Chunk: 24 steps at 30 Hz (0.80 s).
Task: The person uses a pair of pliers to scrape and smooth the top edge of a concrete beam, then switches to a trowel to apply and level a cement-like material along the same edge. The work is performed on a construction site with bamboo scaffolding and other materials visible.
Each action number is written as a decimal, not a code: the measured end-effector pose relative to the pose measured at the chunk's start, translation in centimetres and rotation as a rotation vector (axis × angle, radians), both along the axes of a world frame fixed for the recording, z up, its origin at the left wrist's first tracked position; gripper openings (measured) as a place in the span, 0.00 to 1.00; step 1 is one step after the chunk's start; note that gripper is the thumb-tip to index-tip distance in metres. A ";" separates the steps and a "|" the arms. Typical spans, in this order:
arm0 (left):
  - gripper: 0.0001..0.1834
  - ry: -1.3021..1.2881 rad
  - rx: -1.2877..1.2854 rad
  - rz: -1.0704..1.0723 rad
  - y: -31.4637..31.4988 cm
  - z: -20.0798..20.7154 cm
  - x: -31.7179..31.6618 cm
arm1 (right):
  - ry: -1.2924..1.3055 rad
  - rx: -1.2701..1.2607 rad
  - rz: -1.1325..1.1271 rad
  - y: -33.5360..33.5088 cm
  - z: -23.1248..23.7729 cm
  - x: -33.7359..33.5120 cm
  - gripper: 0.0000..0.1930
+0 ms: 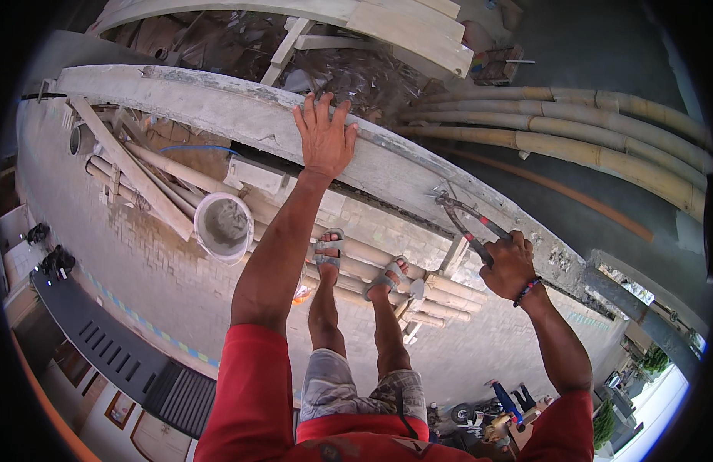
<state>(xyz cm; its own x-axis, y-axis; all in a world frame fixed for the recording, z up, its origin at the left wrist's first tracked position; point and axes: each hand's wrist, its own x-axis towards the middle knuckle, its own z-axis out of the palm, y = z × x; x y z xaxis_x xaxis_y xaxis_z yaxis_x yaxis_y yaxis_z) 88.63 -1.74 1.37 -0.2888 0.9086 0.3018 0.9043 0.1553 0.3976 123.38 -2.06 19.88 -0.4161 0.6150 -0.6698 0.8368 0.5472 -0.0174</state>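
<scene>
My left hand (326,138) rests with its fingers spread on top of a rough concrete beam (218,108), which runs across in front of me. A pair of pincers (467,223) with dark, red-marked handles is gripped in my right hand (509,266). Their jaws are at the beam's face, close to a small bit of wire (440,192). Whether the jaws touch or bite the wire is too small to tell. Beaded bands circle my right wrist.
Under my sandalled feet are bamboo scaffold poles (441,291), high above a paved ground (287,354). A white bucket (200,219) of grey mortar stands at left beside a wooden plank (133,169). More bamboo poles (603,135) lie beyond the beam. Another person (510,402) is far below.
</scene>
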 end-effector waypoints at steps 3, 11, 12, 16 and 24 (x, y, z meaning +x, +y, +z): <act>0.20 0.071 -0.064 -0.124 -0.4 -1.8 -1.7 | 0.007 0.003 0.095 1.4 1.1 -2.2 0.14; 0.20 0.002 -0.062 -0.111 -0.2 -1.6 -1.7 | -0.274 0.132 0.476 6.8 2.7 -12.0 0.11; 0.21 0.002 -0.070 -0.103 -0.1 -1.6 -1.6 | -0.313 0.117 0.514 7.5 2.8 -13.2 0.10; 0.21 -0.017 -0.062 -0.085 0.0 -1.8 -1.7 | -0.400 0.106 0.630 9.4 2.2 -17.1 0.10; 0.21 -0.076 -0.017 -0.091 0.0 -1.9 -1.8 | -0.526 0.066 0.760 10.4 2.5 -22.7 0.10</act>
<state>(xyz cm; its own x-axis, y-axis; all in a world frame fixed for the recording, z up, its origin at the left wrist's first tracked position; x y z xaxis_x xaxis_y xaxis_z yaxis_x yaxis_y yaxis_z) 86.81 -1.73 -0.53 -0.2260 0.9370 0.2664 0.8822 0.0810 0.4638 100.70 8.33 22.34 -0.3755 0.3446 -0.8604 0.1439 0.9387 0.3132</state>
